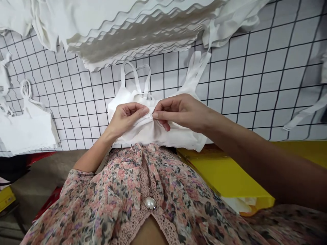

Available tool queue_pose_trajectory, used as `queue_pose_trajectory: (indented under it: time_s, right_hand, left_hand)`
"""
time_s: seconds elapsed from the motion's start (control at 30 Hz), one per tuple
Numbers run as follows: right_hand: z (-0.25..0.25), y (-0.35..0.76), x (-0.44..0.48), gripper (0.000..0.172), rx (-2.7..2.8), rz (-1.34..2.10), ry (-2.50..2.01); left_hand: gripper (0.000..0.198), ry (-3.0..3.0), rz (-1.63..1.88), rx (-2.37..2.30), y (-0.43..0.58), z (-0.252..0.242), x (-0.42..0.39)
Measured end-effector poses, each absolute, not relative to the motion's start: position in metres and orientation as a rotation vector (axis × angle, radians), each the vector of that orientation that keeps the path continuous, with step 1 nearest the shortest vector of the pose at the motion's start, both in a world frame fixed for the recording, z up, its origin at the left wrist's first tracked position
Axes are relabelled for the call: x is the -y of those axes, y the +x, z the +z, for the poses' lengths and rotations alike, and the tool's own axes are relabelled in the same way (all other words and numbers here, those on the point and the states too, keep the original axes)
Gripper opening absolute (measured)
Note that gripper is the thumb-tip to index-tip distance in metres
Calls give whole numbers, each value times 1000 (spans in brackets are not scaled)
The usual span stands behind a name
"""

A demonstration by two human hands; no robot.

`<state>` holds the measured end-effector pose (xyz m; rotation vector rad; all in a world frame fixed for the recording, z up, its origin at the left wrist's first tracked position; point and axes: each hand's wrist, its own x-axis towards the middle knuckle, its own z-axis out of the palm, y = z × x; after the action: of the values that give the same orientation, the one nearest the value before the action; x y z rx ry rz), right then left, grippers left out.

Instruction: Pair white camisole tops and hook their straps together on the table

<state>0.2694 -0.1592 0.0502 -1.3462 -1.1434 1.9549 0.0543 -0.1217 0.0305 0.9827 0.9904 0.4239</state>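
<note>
White bra point(143, 135) is pinched by both hands point(125, 117) point(187, 112), seemingly at a small tab point(151, 116).

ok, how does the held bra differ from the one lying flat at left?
- The held bra is pinched near its middle by the left hand and right hand; the left bra lies untouched.
- The held bra is creased where pinched; the left bra lies flatter.
- The held bra's straps spread to two sides; the left bra's bunch together.
Both are white, on the grid cloth.
</note>
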Motion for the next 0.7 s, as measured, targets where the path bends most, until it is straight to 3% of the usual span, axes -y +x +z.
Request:
queue_pose_trajectory:
  time_s: [0.17,0.5,0.7]
  right_hand:
    - [50,263,163,40,1050,1843,-1342]
    - [45,247,179,20,1077,1444,-1570]
    - [45,265,169,34,1266,1496,-1484]
  left_hand:
    - [43,970,431,-980,53,30,121]
    - [34,1012,474,-974,54,25,127]
    - [41,1087,423,-957,51,27,126]
